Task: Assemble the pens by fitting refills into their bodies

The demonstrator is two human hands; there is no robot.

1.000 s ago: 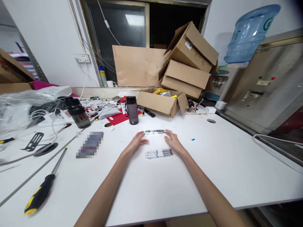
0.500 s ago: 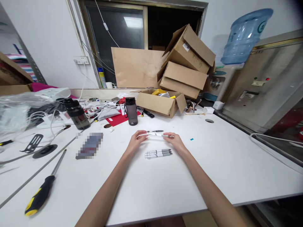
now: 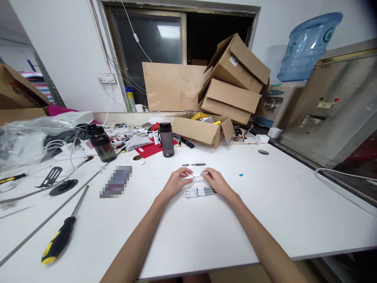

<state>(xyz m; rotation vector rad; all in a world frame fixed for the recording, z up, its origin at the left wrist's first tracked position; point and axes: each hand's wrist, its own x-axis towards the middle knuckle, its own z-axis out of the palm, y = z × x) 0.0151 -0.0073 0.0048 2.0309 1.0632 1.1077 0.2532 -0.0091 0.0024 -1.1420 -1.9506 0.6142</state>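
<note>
Left hand (image 3: 176,182) and right hand (image 3: 217,182), fingers narrowly closed, pinch opposite ends of one white pen (image 3: 196,175) over the table (image 3: 194,232); one dark-gripped pen (image 3: 193,164) lies beyond, three grey-gripped pens (image 3: 198,192) nearer, side by side.

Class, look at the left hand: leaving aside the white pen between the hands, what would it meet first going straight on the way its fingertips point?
Probably the right hand, whose fingers face it across the white pen; depth is unclear in this single view.
</note>
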